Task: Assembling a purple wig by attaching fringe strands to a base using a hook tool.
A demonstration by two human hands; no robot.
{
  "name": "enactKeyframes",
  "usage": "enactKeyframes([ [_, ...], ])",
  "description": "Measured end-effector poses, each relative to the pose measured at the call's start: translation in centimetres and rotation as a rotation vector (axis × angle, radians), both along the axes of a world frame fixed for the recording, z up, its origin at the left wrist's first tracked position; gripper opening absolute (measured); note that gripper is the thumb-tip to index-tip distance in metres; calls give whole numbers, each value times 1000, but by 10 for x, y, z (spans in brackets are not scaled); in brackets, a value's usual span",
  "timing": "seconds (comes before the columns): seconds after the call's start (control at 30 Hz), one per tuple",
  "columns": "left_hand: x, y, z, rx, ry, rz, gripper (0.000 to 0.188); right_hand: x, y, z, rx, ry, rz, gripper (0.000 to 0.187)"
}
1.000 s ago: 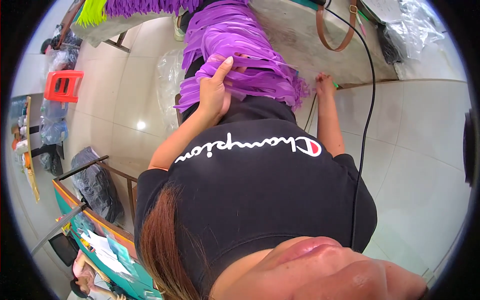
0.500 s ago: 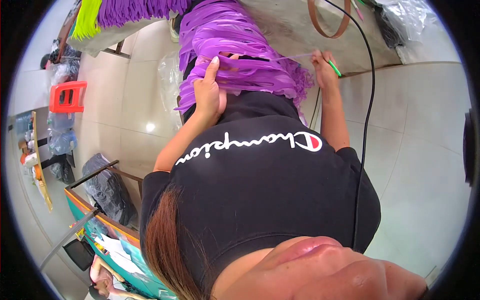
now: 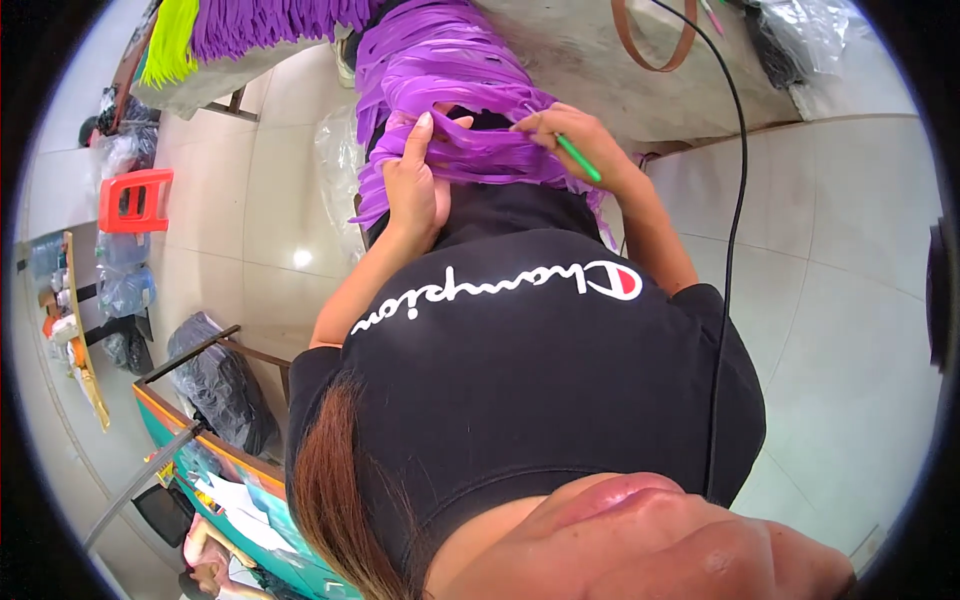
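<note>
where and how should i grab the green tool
Likely pinch the green tool by its slim handle, coming from the right like the right hand: its free end slants toward the shirt, the other toward the purple strips.

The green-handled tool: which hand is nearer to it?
Right. The right hand holds the green-handled tool; the left hand is to its left, holding purple strips.

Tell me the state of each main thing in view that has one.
Long purple strips: draped over the lap, parted beside left hand
Slim green tool: held in right hand
Brown looped strap: bowed
Long black cable: hanging, curved
Red plastic stool: unoccupied
</note>
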State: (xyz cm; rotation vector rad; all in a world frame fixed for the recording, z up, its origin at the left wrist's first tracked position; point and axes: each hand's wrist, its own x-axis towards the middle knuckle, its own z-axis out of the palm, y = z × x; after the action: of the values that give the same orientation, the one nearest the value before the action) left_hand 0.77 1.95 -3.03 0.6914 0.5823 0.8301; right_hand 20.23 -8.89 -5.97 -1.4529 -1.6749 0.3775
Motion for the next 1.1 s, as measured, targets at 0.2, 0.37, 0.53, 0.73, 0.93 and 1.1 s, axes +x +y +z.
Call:
enactKeyframes([
  [0.2, -5, 4, -15, 40, -12, 16, 27, 16, 7, 2, -35, 49, 10, 24],
  [0.37, -9, 6, -18, -16, -82, -3, 24, 35, 13, 5, -43, 126, 31, 29],
  [0.53, -6, 11, -17, -88, -74, 1, 24, 42, 11, 13, -80, 281, 45, 39],
  [0.73, -3, 8, -15, -155, 11, 19, 23, 25, 16, 29, 75, 71, -69, 40],
  [0.93, -4, 3, -9, -160, 83, -49, 27, 20, 32, 48, 155, 770, 153, 37],
  [1.1, -10, 18, -30, -95, -111, -72, 27, 47, 26, 65, -30, 323, 157, 35],
])
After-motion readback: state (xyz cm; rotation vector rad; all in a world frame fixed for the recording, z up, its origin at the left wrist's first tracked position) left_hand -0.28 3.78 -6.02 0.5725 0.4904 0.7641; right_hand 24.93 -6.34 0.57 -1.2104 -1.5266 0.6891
